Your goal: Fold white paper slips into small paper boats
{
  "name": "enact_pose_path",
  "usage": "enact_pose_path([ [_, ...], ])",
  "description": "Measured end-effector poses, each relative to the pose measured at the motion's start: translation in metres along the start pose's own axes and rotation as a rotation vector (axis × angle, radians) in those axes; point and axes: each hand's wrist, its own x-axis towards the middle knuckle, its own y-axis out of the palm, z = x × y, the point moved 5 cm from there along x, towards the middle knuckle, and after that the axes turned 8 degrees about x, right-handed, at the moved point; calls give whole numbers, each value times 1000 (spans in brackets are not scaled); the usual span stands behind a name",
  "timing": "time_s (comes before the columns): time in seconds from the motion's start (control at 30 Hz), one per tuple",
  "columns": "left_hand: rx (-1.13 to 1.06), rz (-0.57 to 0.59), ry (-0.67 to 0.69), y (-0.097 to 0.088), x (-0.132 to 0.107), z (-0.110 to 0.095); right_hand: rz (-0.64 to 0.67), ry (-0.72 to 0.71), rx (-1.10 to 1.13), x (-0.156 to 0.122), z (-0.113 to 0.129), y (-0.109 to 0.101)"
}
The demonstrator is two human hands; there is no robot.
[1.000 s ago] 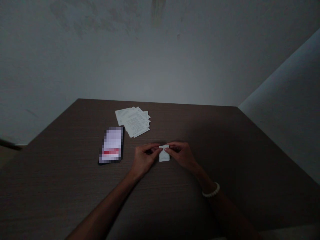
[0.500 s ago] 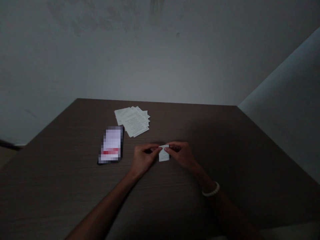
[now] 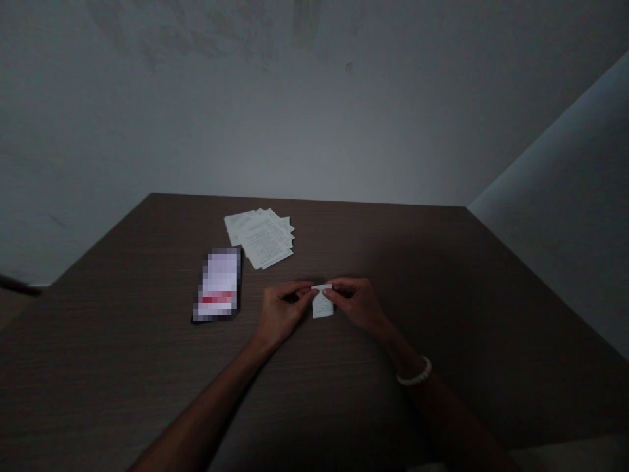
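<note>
Between my two hands is a small piece of white paper [image 3: 322, 307] with faint print on it, low over the table or resting on it; I cannot tell which. My left hand [image 3: 284, 313] pinches its upper left corner between thumb and fingers. At the upper right corner, the thumb and fingers of my right hand [image 3: 358, 305] are closed on the same paper. The fingers behind the paper are partly hidden. A pale beaded bracelet [image 3: 415, 373] circles my right wrist.
A fanned stack of printed paper sheets [image 3: 265, 239] lies farther back, left of centre. Nearer, to the left of my left hand, is a phone-like device [image 3: 217, 283] with a blurred-out screen. The brown wooden table [image 3: 122, 262] meets a grey wall [image 3: 314, 131] behind.
</note>
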Motion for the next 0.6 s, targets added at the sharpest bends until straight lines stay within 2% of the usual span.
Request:
enact_pose_path([
  [0.33, 8, 21, 3, -1, 0, -4, -8, 1, 12, 0, -3, 0],
  [0.6, -8, 39, -59, 0, 2, 0, -19, -8, -5, 0, -3, 0],
])
